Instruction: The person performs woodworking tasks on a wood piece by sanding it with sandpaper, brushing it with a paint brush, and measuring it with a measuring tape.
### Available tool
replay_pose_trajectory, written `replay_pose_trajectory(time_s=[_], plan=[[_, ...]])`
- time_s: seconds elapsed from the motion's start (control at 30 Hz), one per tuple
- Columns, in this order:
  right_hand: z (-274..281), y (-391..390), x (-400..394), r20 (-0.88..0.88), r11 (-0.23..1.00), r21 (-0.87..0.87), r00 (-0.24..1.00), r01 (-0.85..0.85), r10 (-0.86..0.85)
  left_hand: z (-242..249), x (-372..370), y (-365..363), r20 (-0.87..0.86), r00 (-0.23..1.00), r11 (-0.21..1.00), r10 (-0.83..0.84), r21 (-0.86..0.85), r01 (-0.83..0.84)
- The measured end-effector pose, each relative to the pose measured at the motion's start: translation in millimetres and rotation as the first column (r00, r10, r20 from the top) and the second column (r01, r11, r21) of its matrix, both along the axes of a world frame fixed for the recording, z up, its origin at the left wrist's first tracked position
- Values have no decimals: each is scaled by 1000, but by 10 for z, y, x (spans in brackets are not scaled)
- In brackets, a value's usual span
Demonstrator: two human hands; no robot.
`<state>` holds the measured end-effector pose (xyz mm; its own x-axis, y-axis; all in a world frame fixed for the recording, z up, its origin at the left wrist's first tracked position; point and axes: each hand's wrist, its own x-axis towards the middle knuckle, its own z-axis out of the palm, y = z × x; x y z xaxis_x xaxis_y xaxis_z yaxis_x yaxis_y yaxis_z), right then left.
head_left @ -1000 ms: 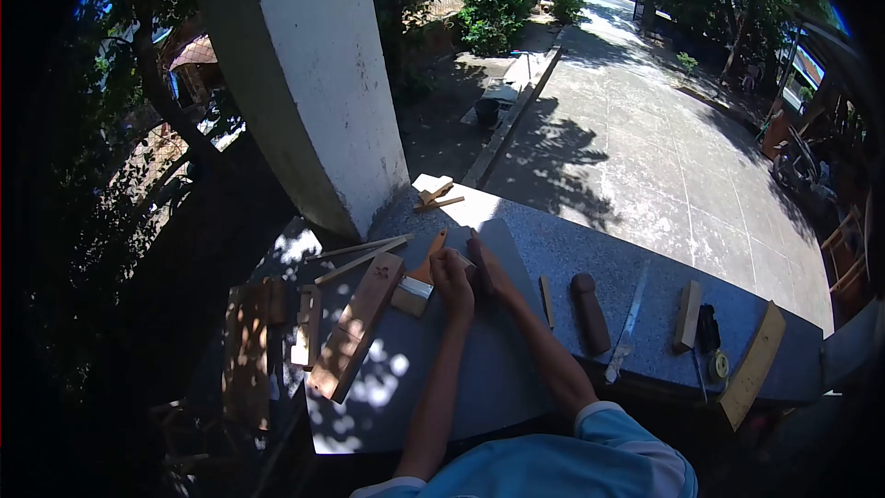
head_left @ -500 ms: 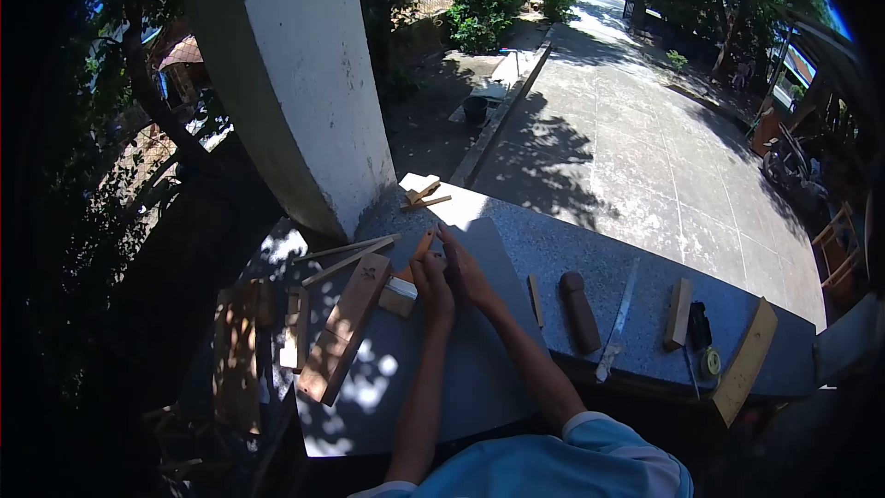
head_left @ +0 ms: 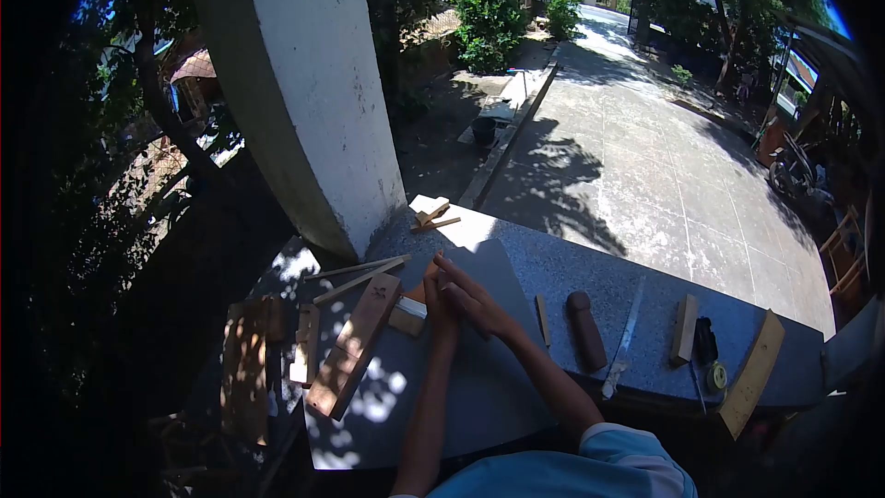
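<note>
My left hand (head_left: 443, 306) is closed around a thin orange-brown piece (head_left: 418, 291), whose kind I cannot make out. Part of that piece shows at the left of the fingers. My right hand (head_left: 472, 299) lies over the left one, fingers pressed together and bent across it; whatever is between the palms is hidden. Both hands are above a grey board (head_left: 498, 387). Just left of them sits a small wooden block with a pale top (head_left: 407, 315). Beside that block lies a long reddish-brown wooden block (head_left: 355, 346).
Wood strips (head_left: 361, 278) and small offcuts (head_left: 431, 212) lie near the white pillar (head_left: 323, 83). On the speckled counter (head_left: 544, 263) at right are a dark wooden piece (head_left: 585, 332), a long thin blade (head_left: 631, 323), a wooden block (head_left: 684, 330), a tape roll (head_left: 716, 376) and a yellowish board (head_left: 752, 373).
The right hand has folded from nearly upright beside the left to lying across it. The view has tilted up slightly, so everything sits lower. Objects on the counter stay in place.
</note>
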<state>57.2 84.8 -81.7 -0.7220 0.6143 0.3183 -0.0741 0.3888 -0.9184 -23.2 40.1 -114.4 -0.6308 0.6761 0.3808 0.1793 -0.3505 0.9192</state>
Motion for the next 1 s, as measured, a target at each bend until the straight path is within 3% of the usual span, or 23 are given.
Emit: replay_pose_trajectory(time_s=[0.1, 0.17, 0.2, 0.23, 0.3, 0.33, 0.37, 0.43, 0.53, 0.63, 0.67, 0.77, 0.87, 0.97, 1.0], plan=[[-247, 30, 66, 54, 987, -151, 997, 62, -55, 223, 71, -156, 112, 993, 990, -44, -128, 58], [-173, 38, 83, 69, 979, -199, 997, 43, -30, 168, 52, -128, 111, 992, 996, -60, -61, 67], [-27, -49, 115, -46, 995, -87, 998, -46, 42, 224, 75, -122, 133, 989, 998, -68, -5, 69], [45, -23, 100, -49, 994, -102, 998, -38, 33, 245, 90, -127, 161, 984, 997, -77, 40, 72], [59, -56, 131, -43, 986, -164, 999, -13, 6, 168, 38, -53, 73, 997, 997, -36, -65, 41], [-91, 66, 67, 62, 991, -117, 996, 66, -59, 148, 43, -52, 29, 999, 993, -22, -118, 25], [-265, 87, 122, 63, 985, -155, 995, 80, -71, 121, 72, -80, 85, 995, 992, -47, -115, 56], [-7, -18, 130, 44, 973, -208, 995, 96, -88, 208, 41, -71, 174, 980, 991, -92, -80, 107], [61, -75, 86, -9, 1000, -4, 1000, 18, -18, 190, 21, -63, 170, 983, 994, -72, -71, 85], [-656, 328, 38, 243, 991, 83, 962, 108, -125, 132, -13, -66, 268, 958, 984, -98, -117, 133], [-616, 300, 30, 225, 983, -48, 961, 176, -161, 165, -10, -89, 259, 959, 985, -111, -101, 141], [111, -133, 79, -38, 998, 40, 998, 44, -43, 206, 7, -114, 258, 957, 984, -135, -78, 160], [205, -123, 105, 10, 918, -392, 999, 51, -51, 123, 2, -56, 316, 942, 987, -115, -69, 144], [-416, 222, 66, 182, 984, -34, 969, 177, -168, 162, -34, -53, 307, 939, 973, -151, -121, 197], [-187, 150, 55, 94, 992, -38, 989, 117, -113, 216, -49, -23, 276, 946, 975, -170, -91, 202]])
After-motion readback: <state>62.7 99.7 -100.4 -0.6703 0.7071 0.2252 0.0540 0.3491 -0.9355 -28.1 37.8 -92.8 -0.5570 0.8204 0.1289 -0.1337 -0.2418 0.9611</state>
